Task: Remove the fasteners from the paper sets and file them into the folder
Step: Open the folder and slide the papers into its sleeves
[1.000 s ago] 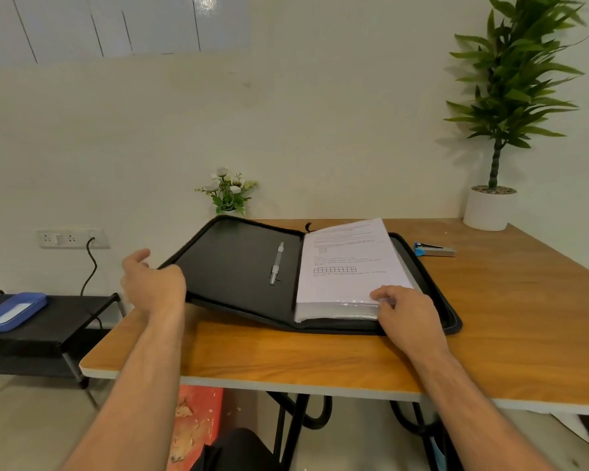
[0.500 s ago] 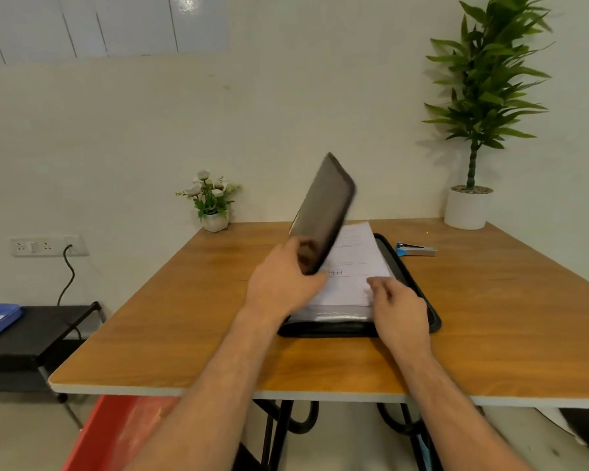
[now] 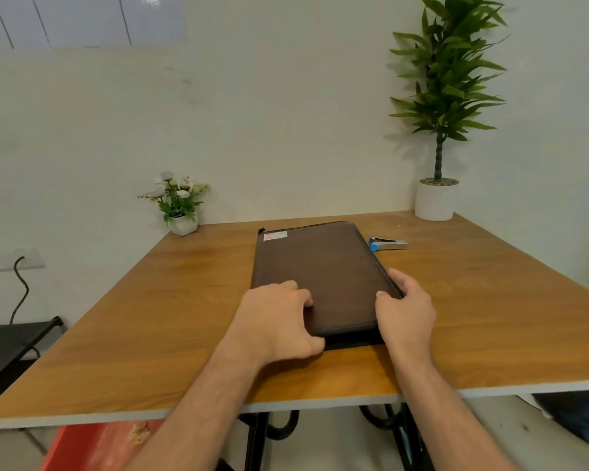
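On the near end of the folder [image 3: 320, 277], both hands rest. Left hand [image 3: 272, 321] lies on the folder's near left corner, fingers bent down onto the brown cover and thumb along its near edge, so it presses and partly grips that corner. Right hand [image 3: 405, 311] holds the folder's near right corner, thumb on top of the cover and fingers curled round the right edge. Whether those fingers hold a zip pull cannot be told.

Folder lies shut and flat on the tabletop [image 3: 150, 317], long side running away from the person, a small white label at its far left corner. No paper shows outside it.

Just right of the folder's far corner lies a stapler [image 3: 388, 244], blue and silver, close to the folder but apart from it. Beyond the folder to the far left stands a small flower pot [image 3: 181, 207] at the tabletop's back edge; to the far right a tall plant [image 3: 437, 130] in a white pot. Left of the folder, off the tabletop, a wall socket [image 3: 11, 258] with a black cable sits above a black shelf [image 3: 14, 345].
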